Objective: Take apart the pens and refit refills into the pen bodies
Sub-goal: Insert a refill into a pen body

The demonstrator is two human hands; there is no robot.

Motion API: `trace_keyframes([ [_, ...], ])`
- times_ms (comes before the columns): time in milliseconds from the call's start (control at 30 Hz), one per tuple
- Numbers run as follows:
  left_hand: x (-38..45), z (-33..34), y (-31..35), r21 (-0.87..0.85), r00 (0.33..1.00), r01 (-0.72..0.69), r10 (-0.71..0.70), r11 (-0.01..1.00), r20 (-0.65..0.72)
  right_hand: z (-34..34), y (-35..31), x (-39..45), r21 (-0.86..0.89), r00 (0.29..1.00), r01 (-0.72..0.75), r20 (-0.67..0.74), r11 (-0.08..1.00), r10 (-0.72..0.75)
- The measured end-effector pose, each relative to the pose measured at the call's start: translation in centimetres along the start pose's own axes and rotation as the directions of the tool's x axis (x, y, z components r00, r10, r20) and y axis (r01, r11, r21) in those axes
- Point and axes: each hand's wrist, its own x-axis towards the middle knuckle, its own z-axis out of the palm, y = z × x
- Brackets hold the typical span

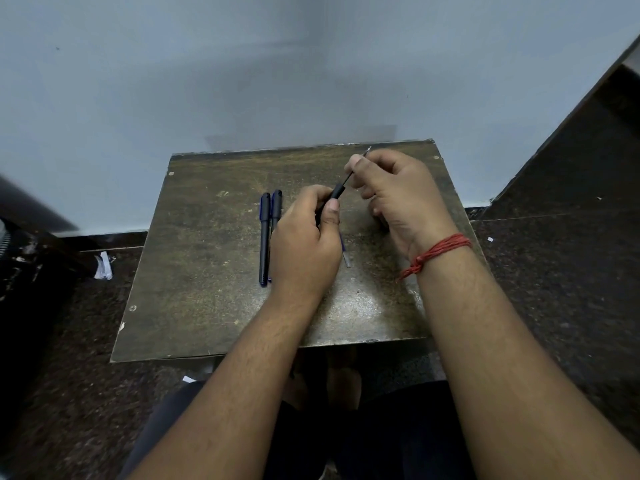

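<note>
My left hand (306,237) grips a black pen body (337,192) above the middle of a small worn table (207,306). A thin dark refill (356,166) sticks out of the body's upper end, and my right hand (398,192) pinches it, its metal tip showing past my fingers at the far side. Two capped black pens (265,237) lie side by side on the table just left of my left hand. A clear piece with some blue (346,256), partly hidden under my left hand, rests on the table between my wrists.
The table stands against a pale blue wall (242,81). Dark speckled floor (554,289) surrounds it, with a crumpled paper scrap (104,266) at the left. A red thread band (438,252) circles my right wrist. My legs show below the table's near edge.
</note>
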Motion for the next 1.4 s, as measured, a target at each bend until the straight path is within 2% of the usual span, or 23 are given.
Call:
trace_keyframes([
  [133, 0.0, 0.0, -0.1, 0.001, 1.0, 0.001, -0.001, 1.0, -0.008, 0.0, 0.1, 0.1, -0.006, 1.0, 0.022, 0.012, 1.0, -0.022],
  [300, 0.0, 0.0, -0.1, -0.004, 1.0, -0.008, 0.008, 1.0, -0.014, 0.6, 0.2, -0.2, -0.006, 0.995, 0.025, 0.097, 1.0, -0.024],
  [567, 0.0, -0.1, 0.0, -0.013, 1.0, 0.007, -0.007, 1.0, -0.021, 0.6, 0.1, -0.5, -0.029, 0.991, -0.009, 0.132, 1.0, 0.013],
  [633, 0.0, 0.0, 0.0, -0.012, 1.0, 0.016, -0.016, 1.0, -0.023, 0.1, 0.0, -0.4, -0.047, 0.997, -0.018, 0.071, 0.999, 0.022],
  [700, 0.0, 0.0, -0.1, -0.025, 0.999, 0.035, -0.036, 0.999, -0.033, -1.0, -0.1, 0.1, -0.138, 0.998, 0.014, -0.056, 0.99, -0.022],
  [800, 0.0, 0.0, -0.2, -0.034, 0.998, 0.053, -0.055, 0.998, -0.034, -3.3, 0.0, 0.8, -0.425, 0.976, 0.019, -0.188, 0.905, -0.109],
  [900, 0.0, 0.1, -0.2, -0.027, 0.998, 0.048, -0.049, 0.998, -0.03, -4.6, 0.6, 0.9, -0.674, 0.978, -0.05, -0.182, 0.737, -0.1],
  [1000, 0.0, 0.0, -0.2, -0.029, 0.998, 0.052, -0.053, 0.998, -0.029, -4.4, 0.8, 0.5, -0.796, 0.99, -0.064, -0.125, 0.601, -0.06],
  [1167, 0.0, 0.0, -0.3, -0.024, 0.997, 0.062, -0.063, 0.998, -0.035, -3.3, 0.9, -0.3, -0.895, 0.994, -0.061, -0.093, 0.442, -0.053],
  [1333, 0.0, 0.0, -0.3, -0.024, 0.998, 0.064, -0.064, 0.998, -0.029, -2.8, 0.8, -0.6, -0.903, 0.997, -0.061, -0.073, 0.425, -0.011],
  [1400, 0.0, 0.1, -0.3, -0.026, 0.997, 0.065, -0.066, 0.998, -0.03, -2.8, 0.9, -0.3, -0.868, 0.994, -0.067, -0.102, 0.493, -0.044],
])
